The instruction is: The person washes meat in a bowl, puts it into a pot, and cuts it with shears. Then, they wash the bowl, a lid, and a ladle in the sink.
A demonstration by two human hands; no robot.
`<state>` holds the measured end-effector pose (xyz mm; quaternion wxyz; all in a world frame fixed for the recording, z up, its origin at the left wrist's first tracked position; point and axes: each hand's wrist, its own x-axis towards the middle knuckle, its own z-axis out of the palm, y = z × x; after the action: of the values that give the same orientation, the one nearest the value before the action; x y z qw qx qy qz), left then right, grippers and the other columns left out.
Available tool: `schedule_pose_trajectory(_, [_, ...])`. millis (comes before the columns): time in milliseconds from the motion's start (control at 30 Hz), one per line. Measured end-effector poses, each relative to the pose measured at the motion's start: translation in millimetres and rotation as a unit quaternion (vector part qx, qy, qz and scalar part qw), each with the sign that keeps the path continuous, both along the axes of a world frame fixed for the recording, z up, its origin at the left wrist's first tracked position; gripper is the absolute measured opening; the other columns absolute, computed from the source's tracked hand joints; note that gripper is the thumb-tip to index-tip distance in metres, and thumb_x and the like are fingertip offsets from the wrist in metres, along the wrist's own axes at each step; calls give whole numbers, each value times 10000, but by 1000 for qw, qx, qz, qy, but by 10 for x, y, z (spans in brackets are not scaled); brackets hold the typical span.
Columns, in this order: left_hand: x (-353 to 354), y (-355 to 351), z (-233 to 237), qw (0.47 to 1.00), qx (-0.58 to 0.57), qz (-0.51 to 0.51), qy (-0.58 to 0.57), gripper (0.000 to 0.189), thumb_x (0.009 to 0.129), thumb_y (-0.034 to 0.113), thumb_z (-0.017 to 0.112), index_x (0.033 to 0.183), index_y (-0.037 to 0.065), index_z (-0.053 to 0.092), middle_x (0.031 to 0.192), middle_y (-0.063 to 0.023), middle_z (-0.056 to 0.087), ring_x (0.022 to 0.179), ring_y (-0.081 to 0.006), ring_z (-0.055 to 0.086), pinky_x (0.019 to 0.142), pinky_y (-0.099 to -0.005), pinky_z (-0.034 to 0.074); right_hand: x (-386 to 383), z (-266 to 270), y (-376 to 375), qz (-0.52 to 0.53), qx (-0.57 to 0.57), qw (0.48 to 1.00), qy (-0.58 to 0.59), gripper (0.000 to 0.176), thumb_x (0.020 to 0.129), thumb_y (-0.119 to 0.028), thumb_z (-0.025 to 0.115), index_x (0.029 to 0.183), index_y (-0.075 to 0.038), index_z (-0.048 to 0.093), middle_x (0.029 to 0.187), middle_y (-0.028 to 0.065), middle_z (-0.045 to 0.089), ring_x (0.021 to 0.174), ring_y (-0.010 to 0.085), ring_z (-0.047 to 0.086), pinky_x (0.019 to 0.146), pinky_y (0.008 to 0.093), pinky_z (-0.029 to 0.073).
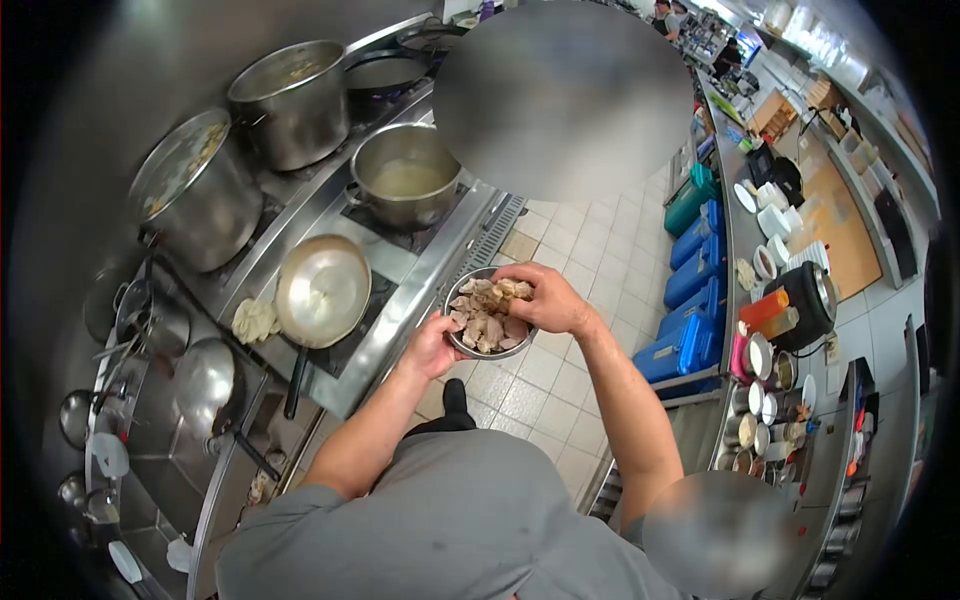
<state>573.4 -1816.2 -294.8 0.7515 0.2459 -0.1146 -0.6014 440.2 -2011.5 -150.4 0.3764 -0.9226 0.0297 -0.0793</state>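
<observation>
A round metal bowl [463,352] filled with pieces of pale meat [487,325] is held in front of my body, over the floor. My left hand [432,345] grips the bowl's left rim. At the upper right of the bowl, my right hand [548,298] has its fingers closed down on some of the meat. Left of the bowl, a frying pan [322,290] with a dark handle lies on the stove, a crumpled cloth [256,321] beside it. A pot of pale liquid [406,178] stands behind the pan.
Two tall stockpots [205,200] stand on the stove at the back left. Another pan [207,385] lies at the lower left. Blue bins [685,330] line the right-hand counter [735,225], which carries bowls and containers. Other people [665,20] are in the far background.
</observation>
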Motion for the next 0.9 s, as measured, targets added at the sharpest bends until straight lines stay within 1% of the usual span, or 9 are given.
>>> schedule_pose_trajectory(100, [352, -517, -55, 1000, -24, -18, 5, 580, 860, 67, 518, 1417, -61, 416, 1363, -250, 558, 1171, -379, 641, 881, -538, 612, 101, -66, -376, -134, 213, 967, -44, 423, 794, -59, 652, 1217, -73, 641, 1061, 85, 654, 948, 220, 645, 850, 355, 546])
schedule_pose_trajectory(200, [654, -916, 212, 999, -4, 23, 28, 490, 857, 86, 537, 1321, -71, 513, 1250, -235, 642, 1040, -374, 703, 819, -531, 629, 17, -177, -924, -197, 509, 811, -209, 444, 879, -70, 618, 1314, -103, 533, 1079, 59, 618, 873, 169, 611, 670, 326, 521])
schedule_pose_trajectory(433, [2179, -1382, 685, 956, 104, 198, -192, 370, 901, 72, 536, 1261, -17, 535, 1132, -183, 683, 894, -333, 737, 638, -479, 656, -1563, -1105, -1668, -371, 523, 716, -275, 532, 901, -143, 636, 1397, -96, 452, 1227, 104, 582, 1017, 209, 591, 723, 358, 493])
schedule_pose_trajectory(600, [3134, -1786, 698, 797, 327, 282, -422, 227, 913, 95, 551, 1106, 8, 630, 965, -139, 714, 795, -270, 737, 516, -406, 634, -2726, -2028, -1888, -531, 523, 623, -238, 503, 936, -176, 612, 1419, -178, 468, 1242, 72, 621, 921, 177, 630, 607, 299, 504])
schedule_pose_trajectory(667, [3255, -1975, 718, 612, 458, 216, -607, 178, 882, 127, 612, 1000, 13, 681, 925, -178, 726, 831, -327, 732, 624, -447, 620, -2975, -2171, -2049, -538, 529, 614, -231, 497, 934, -164, 605, 1414, -179, 476, 1225, 64, 619, 905, 176, 626, 606, 296, 499])
schedule_pose_trajectory(700, [3353, -2051, 610, 607, 463, 221, -607, 178, 882, 127, 612, 1000, 13, 681, 925, -178, 726, 831, -327, 732, 624, -447, 620, -3031, -2184, -2207, -550, 529, 605, -227, 492, 931, -152, 598, 1408, -180, 483, 1208, 56, 616, 889, 175, 622, 604, 292, 494])
schedule_pose_trajectory(767, [3475, -2185, 433, 473, 505, 244, -679, 185, 850, 145, 649, 973, 15, 694, 970, -234, 715, 941, -409, 695, 814, -483, 560, -3115, -2175, -2606, -537, 529, 620, -219, 491, 931, -149, 596, 1408, -172, 482, 1198, 55, 618, 891, 173, 624, 605, 293, 496])
schedule_pose_trajectory(800, [3115, -2292, 791, 439, 520, 228, -696, 205, 845, 141, 638, 999, 18, 696, 1034, -264, 689, 1044, -451, 637, 936, -483, 485, -3150, -2166, -2801, -530, 523, 633, -213, 490, 931, -146, 594, 1407, -165, 481, 1187, 53, 619, 893, 171, 626, 606, 293, 498])
schedule_pose_trajectory(900, [3159, -2443, 603, 405, 517, 240, -715, 209, 836, 133, 641, 1003, 22, 699, 1030, -269, 690, 1057, -457, 635, 921, -490, 500, -3115, -2048, -3423, -486, 520, 664, -229, 477, 932, -142, 590, 1396, -146, 484, 1166, 57, 621, 894, 172, 625, 606, 295, 499])
